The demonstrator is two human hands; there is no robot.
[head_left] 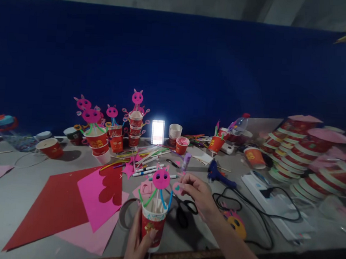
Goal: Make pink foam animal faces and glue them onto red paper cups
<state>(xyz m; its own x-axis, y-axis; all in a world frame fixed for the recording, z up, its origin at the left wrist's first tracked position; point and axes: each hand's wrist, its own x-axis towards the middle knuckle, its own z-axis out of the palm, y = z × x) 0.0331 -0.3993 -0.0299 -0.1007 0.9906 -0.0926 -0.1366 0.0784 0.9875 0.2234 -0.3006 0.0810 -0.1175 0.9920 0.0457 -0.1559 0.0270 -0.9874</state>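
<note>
My left hand [137, 241] is wrapped round a red paper cup [156, 227], held upright near the table's front edge. Above its rim stands a pink paper face [161, 179] with ears and dark eyes, on a pale stick. Green pipe cleaners [150, 199] and blue pipe cleaners [163, 200] rise out of the cup on either side. My right hand [196, 192] pinches a small light-pink paper disc [177, 188] with a teal mark, close to the tip of a blue pipe cleaner. Whether the two touch I cannot tell. Black scissors [183, 215] lie below that hand.
Red card [58, 196] and pink paper [93, 195] spread at left. Finished cup figures [94, 136] stand behind. Markers [146, 170], a glue stick [185, 162] and a blue glue gun [220, 175] lie mid-table. Cables, a power strip [271, 203] and stacked cups [302, 150] occupy the right.
</note>
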